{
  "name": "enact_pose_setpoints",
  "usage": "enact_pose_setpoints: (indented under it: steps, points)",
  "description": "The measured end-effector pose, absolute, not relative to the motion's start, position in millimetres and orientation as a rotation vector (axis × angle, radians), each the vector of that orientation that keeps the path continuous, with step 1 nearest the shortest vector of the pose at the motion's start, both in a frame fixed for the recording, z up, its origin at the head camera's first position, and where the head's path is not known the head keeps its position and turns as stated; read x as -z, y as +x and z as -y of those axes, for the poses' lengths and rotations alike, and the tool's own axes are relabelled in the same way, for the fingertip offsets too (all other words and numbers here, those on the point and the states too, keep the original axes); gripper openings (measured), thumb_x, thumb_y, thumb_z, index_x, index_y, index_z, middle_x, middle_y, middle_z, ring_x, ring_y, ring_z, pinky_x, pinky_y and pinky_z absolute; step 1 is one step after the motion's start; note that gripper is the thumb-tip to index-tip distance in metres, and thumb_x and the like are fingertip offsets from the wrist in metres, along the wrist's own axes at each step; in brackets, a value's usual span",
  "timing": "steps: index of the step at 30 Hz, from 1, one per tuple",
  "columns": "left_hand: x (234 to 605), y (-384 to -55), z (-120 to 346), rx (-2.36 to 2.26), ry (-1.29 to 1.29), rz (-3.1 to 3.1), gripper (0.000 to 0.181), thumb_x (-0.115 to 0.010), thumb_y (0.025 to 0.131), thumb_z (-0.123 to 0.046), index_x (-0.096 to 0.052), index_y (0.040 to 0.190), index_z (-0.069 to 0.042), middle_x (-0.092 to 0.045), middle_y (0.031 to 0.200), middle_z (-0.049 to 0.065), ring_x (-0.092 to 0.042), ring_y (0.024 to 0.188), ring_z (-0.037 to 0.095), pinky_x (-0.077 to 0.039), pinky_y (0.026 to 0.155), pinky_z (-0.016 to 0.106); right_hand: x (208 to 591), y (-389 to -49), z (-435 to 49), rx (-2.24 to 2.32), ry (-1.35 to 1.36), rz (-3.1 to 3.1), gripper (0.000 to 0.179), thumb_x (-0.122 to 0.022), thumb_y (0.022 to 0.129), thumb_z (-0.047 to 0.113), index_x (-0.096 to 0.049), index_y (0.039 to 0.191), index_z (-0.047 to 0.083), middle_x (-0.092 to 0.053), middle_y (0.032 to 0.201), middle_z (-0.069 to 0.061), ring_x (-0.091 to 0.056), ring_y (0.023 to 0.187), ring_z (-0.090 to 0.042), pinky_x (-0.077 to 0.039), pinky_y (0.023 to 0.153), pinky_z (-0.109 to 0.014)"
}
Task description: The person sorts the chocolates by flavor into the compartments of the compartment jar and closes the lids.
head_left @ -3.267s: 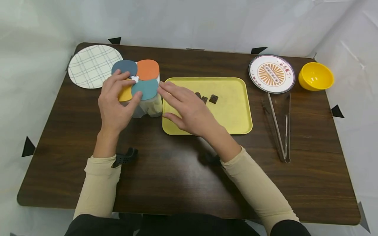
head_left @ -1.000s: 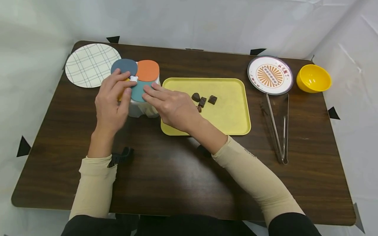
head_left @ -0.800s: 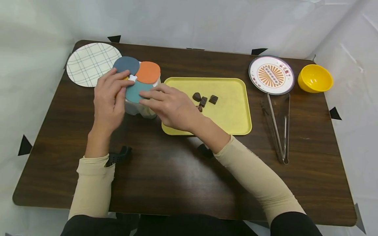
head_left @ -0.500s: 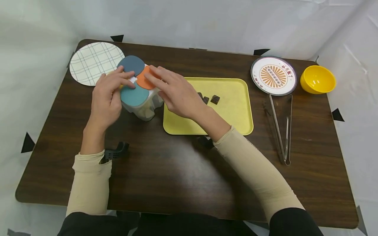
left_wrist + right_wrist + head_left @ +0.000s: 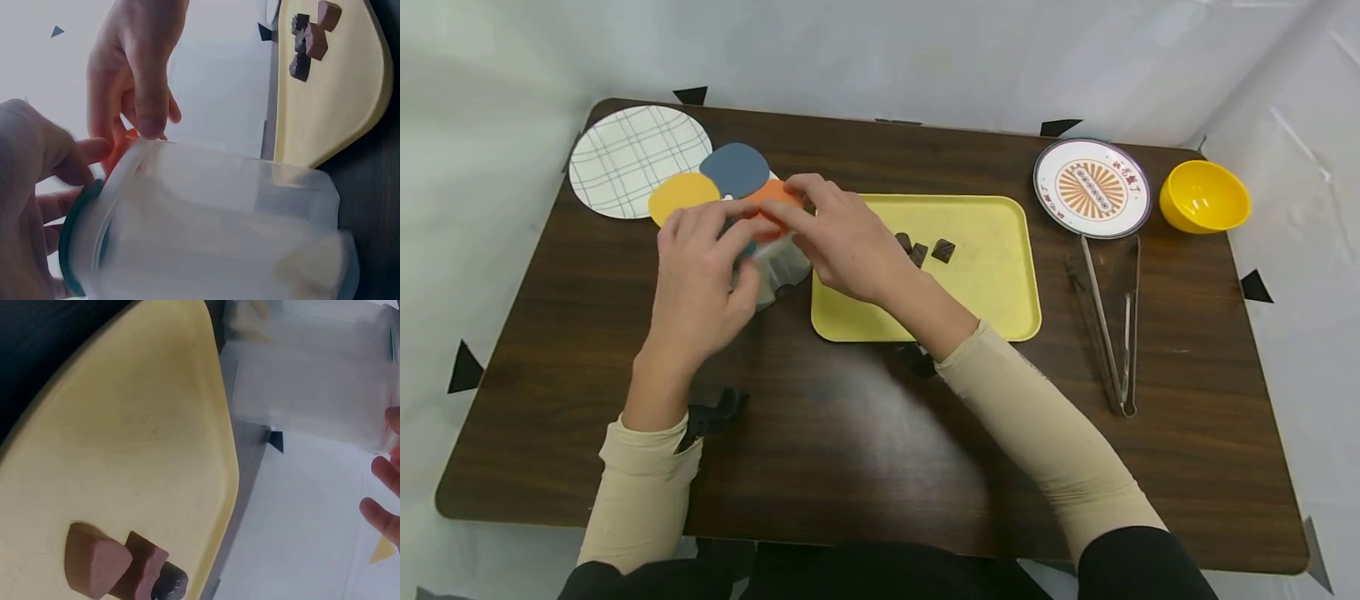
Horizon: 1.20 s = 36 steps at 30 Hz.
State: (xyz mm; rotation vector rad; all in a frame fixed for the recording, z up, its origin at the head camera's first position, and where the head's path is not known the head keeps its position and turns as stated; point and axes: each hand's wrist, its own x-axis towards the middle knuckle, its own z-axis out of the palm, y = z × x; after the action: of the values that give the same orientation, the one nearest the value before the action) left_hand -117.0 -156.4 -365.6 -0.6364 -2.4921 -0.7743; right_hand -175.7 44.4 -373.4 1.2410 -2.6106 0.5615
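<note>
A translucent canister stands at the tray's left, its top made of coloured lids. The blue lid, the yellow lid and part of the orange lid show in the head view. My left hand is over the near side of the top, hiding most of the teal lid. Its fingertips are close to the orange lid, thumb apart. From the right, my right hand reaches its fingertips to the orange lid, thumb near the canister rim in the left wrist view. Overlapping fingers hide the exact contact.
Several chocolates lie on the yellow tray. A checked oval placemat or plate is behind the canister. To the right are metal tongs, a printed round plate and a yellow bowl.
The canister has turned clockwise, bringing the orange lid nearer. My left hand has since shifted right, uncovering the yellow lid. My right hand has moved from the teal lid to the orange one.
</note>
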Motion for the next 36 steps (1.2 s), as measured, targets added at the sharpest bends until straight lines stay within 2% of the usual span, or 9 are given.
enact_pose_setpoints:
  steps: [3, 6, 9, 13, 17, 22, 28, 36]
  points:
    - [366.1, -118.3, 157.2, 0.843, -0.66, 2.439, 0.041, -0.039, 0.077, -0.001, -0.071, 0.103, -0.003, -0.062, 0.117, 0.015, -0.053, 0.109, 0.033, -0.031, 0.094, 0.054, 370.8, -171.2, -44.2, -0.504, 1.262, 2.58, 0.043, -0.056, 0.097, 0.018, -0.052, 0.14, 0.016, -0.05, 0.128, -0.012, -0.053, 0.098, -0.024, -0.045, 0.082, -0.035]
    - [366.7, -119.6, 159.6, 0.884, -0.688, 2.404, 0.045, -0.035, 0.074, 0.002, -0.07, 0.102, 0.0, -0.062, 0.117, 0.018, -0.053, 0.109, 0.035, -0.032, 0.096, 0.054, 366.1, -165.9, -44.5, -0.448, 1.275, 2.558, 0.039, -0.058, 0.097, 0.024, -0.058, 0.135, 0.015, -0.054, 0.12, -0.009, -0.052, 0.095, -0.022, -0.044, 0.079, -0.033]
    - [367.1, -119.3, 164.1, 0.852, -0.689, 2.412, 0.047, -0.033, 0.073, 0.003, -0.068, 0.105, 0.0, -0.059, 0.121, 0.02, -0.051, 0.114, 0.038, -0.03, 0.096, 0.056, 361.1, -160.6, -43.5, -0.416, 1.303, 2.515, 0.033, -0.058, 0.097, 0.026, -0.063, 0.128, 0.015, -0.055, 0.11, -0.006, -0.05, 0.091, -0.022, -0.043, 0.078, -0.033]
    - [369.2, -118.6, 169.7, 0.794, -0.639, 2.448, 0.046, -0.035, 0.078, 0.002, -0.066, 0.112, 0.0, -0.057, 0.126, 0.02, -0.049, 0.12, 0.038, -0.028, 0.099, 0.059, 357.2, -153.4, -40.7, -0.4, 1.341, 2.44, 0.025, -0.06, 0.097, 0.024, -0.068, 0.118, 0.015, -0.055, 0.101, -0.004, -0.049, 0.09, -0.022, -0.042, 0.079, -0.035]
    - [371.6, -118.8, 172.2, 0.789, -0.622, 2.468, 0.045, -0.037, 0.08, 0.0, -0.066, 0.115, 0.0, -0.057, 0.127, 0.019, -0.048, 0.124, 0.037, -0.024, 0.104, 0.063, 357.6, -152.0, -38.3, -0.436, 1.368, 2.406, 0.025, -0.063, 0.095, 0.027, -0.069, 0.115, 0.014, -0.06, 0.114, -0.004, -0.053, 0.108, -0.022, -0.043, 0.088, -0.037]
    - [373.3, -122.1, 173.9, 0.82, -0.638, 2.453, 0.048, -0.039, 0.077, -0.002, -0.065, 0.118, -0.001, -0.056, 0.128, 0.019, -0.047, 0.124, 0.037, -0.021, 0.104, 0.063, 359.6, -155.1, -38.8, -0.451, 1.405, 2.453, 0.039, -0.062, 0.096, 0.035, -0.063, 0.129, 0.014, -0.055, 0.138, -0.006, -0.046, 0.13, -0.024, -0.036, 0.105, -0.041]
    - [379.4, -125.6, 179.2, 0.83, -0.65, 2.478, 0.053, -0.042, 0.076, -0.011, -0.064, 0.124, -0.004, -0.053, 0.133, 0.017, -0.042, 0.13, 0.035, -0.009, 0.112, 0.062, 359.8, -158.7, -38.4, -0.329, 1.402, 2.49, 0.047, -0.056, 0.099, 0.04, -0.057, 0.14, 0.017, -0.051, 0.145, -0.004, -0.043, 0.135, -0.024, -0.029, 0.112, -0.044]
    - [385.1, -127.0, 184.0, 0.765, -0.674, 2.51, 0.057, -0.048, 0.083, -0.031, -0.06, 0.134, -0.009, -0.049, 0.137, 0.016, -0.036, 0.135, 0.032, -0.007, 0.112, 0.061, 358.5, -168.0, -39.1, -0.243, 1.448, 2.376, 0.048, -0.057, 0.097, 0.044, -0.059, 0.138, 0.019, -0.06, 0.136, -0.001, -0.053, 0.125, -0.022, -0.036, 0.107, -0.039]
